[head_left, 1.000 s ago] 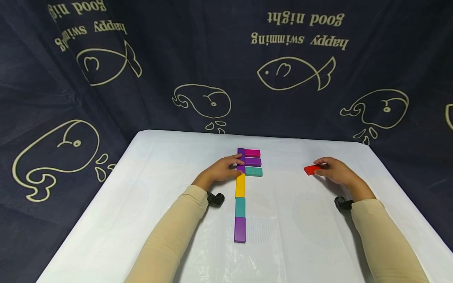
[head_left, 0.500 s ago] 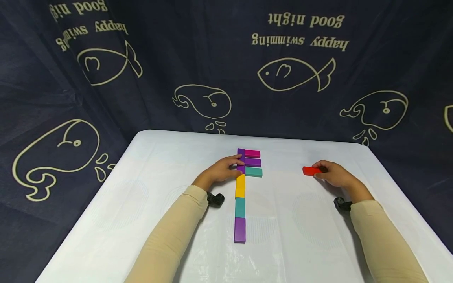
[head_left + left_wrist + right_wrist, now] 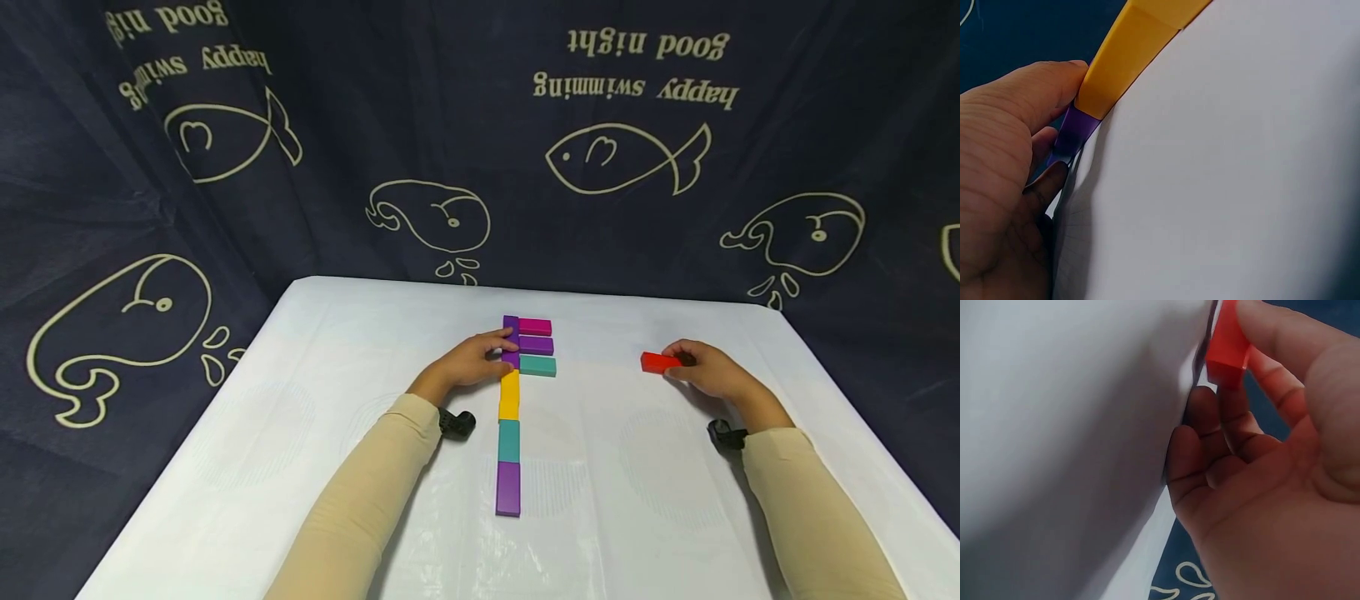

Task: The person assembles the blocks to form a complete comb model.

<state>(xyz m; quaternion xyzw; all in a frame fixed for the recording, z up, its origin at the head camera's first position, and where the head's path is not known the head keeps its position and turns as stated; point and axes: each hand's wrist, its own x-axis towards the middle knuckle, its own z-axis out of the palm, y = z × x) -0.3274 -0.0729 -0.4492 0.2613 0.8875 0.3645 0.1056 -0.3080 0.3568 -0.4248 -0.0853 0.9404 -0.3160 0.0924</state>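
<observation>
My left hand (image 3: 472, 360) rests on the purple blocks (image 3: 511, 323) at the far end of a column of flat rectangular blocks. Its thumb lies by the joint with the yellow blocks (image 3: 1122, 53); fingers cover part of the purple. Off to the right, my right hand (image 3: 708, 367) pinches a red block (image 3: 658, 362) between thumb and fingers, low over the tabletop. In the right wrist view the thumb sits on one side of the red block (image 3: 1230, 350) and fingers on the other. Whether it touches the table is hard to tell.
Nearer along the column lie a teal block (image 3: 509, 441) and a purple block (image 3: 508, 488). Pink (image 3: 536, 327), purple (image 3: 536, 345) and teal (image 3: 538, 366) blocks stick out rightward from its far end. A dark printed cloth (image 3: 480, 125) hangs behind the white table (image 3: 600, 517).
My right hand has moved slightly toward me and left, turning the red block so it lies straighter sideways. It is steady since half a second ago. My left hand stays where it was.
</observation>
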